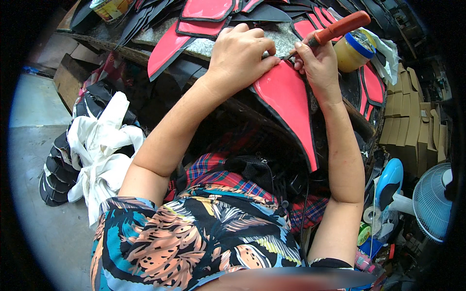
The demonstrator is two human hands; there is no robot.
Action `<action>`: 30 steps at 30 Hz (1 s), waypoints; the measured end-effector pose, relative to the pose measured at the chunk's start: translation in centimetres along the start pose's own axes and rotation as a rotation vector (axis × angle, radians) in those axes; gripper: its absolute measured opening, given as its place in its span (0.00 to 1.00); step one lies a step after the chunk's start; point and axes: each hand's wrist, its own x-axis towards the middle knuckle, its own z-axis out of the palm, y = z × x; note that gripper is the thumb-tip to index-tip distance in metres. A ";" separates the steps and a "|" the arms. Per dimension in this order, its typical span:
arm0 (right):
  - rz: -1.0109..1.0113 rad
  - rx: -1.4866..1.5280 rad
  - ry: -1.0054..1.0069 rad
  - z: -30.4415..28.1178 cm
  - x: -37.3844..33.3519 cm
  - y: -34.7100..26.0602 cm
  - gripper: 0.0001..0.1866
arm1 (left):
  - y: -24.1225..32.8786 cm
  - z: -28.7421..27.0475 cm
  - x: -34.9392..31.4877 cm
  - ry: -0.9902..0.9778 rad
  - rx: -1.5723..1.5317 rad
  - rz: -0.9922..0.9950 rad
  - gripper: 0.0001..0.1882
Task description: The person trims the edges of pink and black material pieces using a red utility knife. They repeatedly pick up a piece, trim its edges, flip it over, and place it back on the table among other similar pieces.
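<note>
A: Nearest?
B: Pink panel, black-edged, tip hanging off desk.
A: Fingers?
B: Right hand closed on red-handled tool. Left hand curled, thumb on panel; grip, cannot tell.
A: Beyond?
B: Yellow jar beside right hand; pink pieces farther across desk.

near one o'clock, the pink piece is smooth and glossy, its black edging duller; farther out, the tool handle looks like red plastic. toward eleven, the slab seems rough, speckled stone. at nine, creased matt white cloth; at three, dull brown cardboard.
</note>
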 end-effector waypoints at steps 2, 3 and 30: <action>-0.072 -0.025 -0.013 -0.1 0.0 0.2 0.08 | 0.2 0.4 0.6 -0.009 0.074 -0.005 0.10; -0.091 -0.138 0.035 -0.1 -0.1 0.4 0.08 | 0.3 0.6 0.8 -0.006 0.083 -0.007 0.10; -0.012 0.006 0.025 -0.7 -0.4 0.1 0.07 | 0.0 0.3 -0.4 0.049 -0.118 0.115 0.07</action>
